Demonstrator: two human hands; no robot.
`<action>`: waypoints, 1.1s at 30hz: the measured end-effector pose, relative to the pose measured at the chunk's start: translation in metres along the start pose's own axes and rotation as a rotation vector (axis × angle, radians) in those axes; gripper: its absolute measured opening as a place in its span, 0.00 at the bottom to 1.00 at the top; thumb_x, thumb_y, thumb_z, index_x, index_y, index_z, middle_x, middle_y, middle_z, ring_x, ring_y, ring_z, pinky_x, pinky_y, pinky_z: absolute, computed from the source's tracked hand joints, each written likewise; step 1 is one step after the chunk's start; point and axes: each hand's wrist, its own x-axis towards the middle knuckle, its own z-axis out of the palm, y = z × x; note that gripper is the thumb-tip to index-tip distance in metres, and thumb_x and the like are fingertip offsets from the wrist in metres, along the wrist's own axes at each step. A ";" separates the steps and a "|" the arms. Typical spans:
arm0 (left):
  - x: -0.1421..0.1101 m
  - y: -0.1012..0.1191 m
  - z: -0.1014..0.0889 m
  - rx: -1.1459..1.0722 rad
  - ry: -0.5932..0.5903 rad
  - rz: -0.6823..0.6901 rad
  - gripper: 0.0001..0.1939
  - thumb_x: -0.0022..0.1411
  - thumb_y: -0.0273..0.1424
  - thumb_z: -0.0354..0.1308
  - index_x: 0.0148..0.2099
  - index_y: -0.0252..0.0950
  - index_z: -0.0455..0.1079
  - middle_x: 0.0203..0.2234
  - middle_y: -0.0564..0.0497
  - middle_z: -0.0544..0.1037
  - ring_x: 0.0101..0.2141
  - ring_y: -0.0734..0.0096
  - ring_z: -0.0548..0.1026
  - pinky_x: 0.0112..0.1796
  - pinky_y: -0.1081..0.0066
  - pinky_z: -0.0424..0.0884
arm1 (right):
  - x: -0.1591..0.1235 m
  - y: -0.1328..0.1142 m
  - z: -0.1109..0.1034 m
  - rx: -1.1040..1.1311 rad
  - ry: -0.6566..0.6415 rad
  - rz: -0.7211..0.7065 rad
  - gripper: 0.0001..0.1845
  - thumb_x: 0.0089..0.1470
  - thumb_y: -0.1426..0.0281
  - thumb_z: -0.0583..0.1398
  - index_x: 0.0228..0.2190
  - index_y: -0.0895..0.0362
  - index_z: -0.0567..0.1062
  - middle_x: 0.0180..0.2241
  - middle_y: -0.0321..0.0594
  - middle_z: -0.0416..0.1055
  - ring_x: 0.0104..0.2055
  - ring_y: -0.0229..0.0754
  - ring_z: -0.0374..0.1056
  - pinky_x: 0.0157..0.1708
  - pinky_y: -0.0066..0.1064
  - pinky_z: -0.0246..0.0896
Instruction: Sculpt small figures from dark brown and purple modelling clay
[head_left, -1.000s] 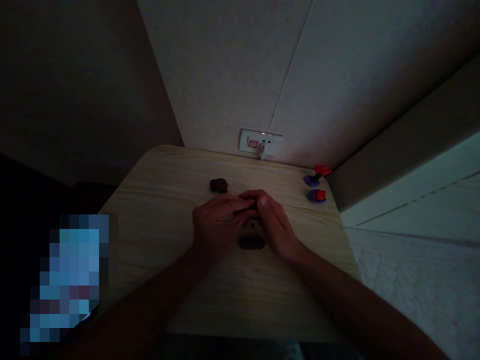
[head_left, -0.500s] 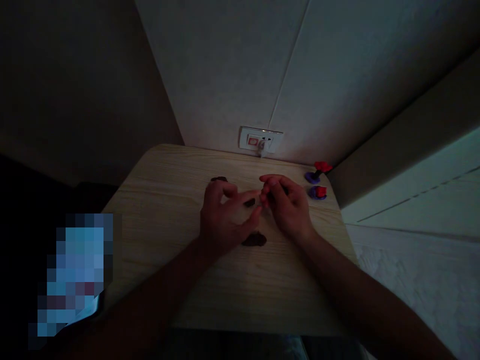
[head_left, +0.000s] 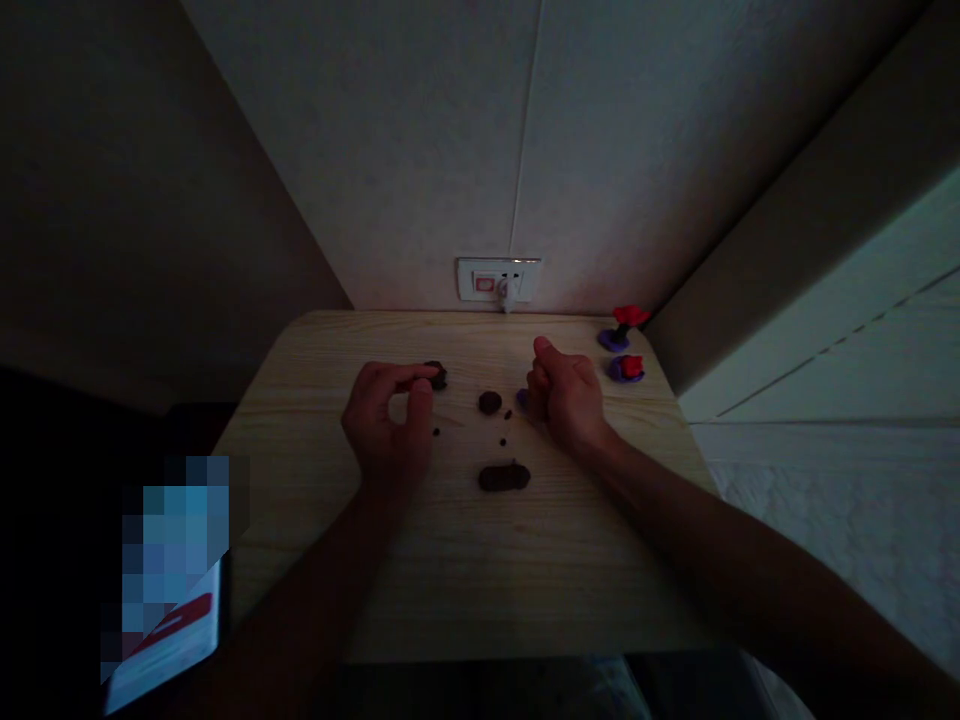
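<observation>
My left hand [head_left: 390, 420] is over the left part of the wooden table, thumb and fingers apart. Its fingertips are at a dark brown clay-like lump [head_left: 437, 376], partly hidden behind them; whether they touch it I cannot tell. My right hand [head_left: 566, 395] is curled into a fist with the thumb on top; what it holds, if anything, is hidden. A small purple piece [head_left: 523, 399] shows at its left edge. Between the hands lies a round brown lump [head_left: 490, 403] with several tiny dark crumbs. Nearer to me lies a longer brown roll [head_left: 504, 478].
At the table's [head_left: 420, 580] back right stand a red flower shape [head_left: 630, 316] on a purple base and a red piece [head_left: 631, 366] in a purple one. A wall socket [head_left: 499, 280] with a plug is behind. A lit phone [head_left: 172, 630] is at lower left.
My hands have come apart; the left has moved left to the far brown lump, the right has drawn into a fist. The round lump now lies uncovered on the table.
</observation>
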 end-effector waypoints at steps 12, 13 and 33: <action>-0.002 -0.004 -0.003 -0.012 -0.048 -0.083 0.06 0.62 0.27 0.58 0.36 0.38 0.78 0.30 0.52 0.77 0.34 0.69 0.75 0.38 0.67 0.70 | -0.006 -0.001 -0.015 -0.141 -0.168 -0.108 0.36 0.59 0.44 0.57 0.12 0.54 0.61 0.10 0.30 0.55 0.13 0.32 0.51 0.15 0.28 0.47; -0.003 -0.005 -0.003 -0.018 -0.058 -0.091 0.06 0.62 0.28 0.58 0.36 0.38 0.78 0.30 0.52 0.78 0.35 0.68 0.75 0.38 0.67 0.70 | -0.008 -0.003 -0.017 -0.230 -0.200 -0.164 0.35 0.60 0.45 0.58 0.12 0.55 0.64 0.11 0.32 0.59 0.15 0.32 0.55 0.18 0.28 0.52; 0.002 0.004 -0.010 0.143 -0.288 -0.160 0.08 0.61 0.29 0.58 0.34 0.37 0.78 0.19 0.55 0.74 0.22 0.73 0.69 0.25 0.72 0.64 | -0.012 -0.005 -0.039 -0.990 -0.719 -0.460 0.10 0.58 0.72 0.64 0.41 0.54 0.83 0.36 0.41 0.83 0.32 0.42 0.77 0.35 0.31 0.67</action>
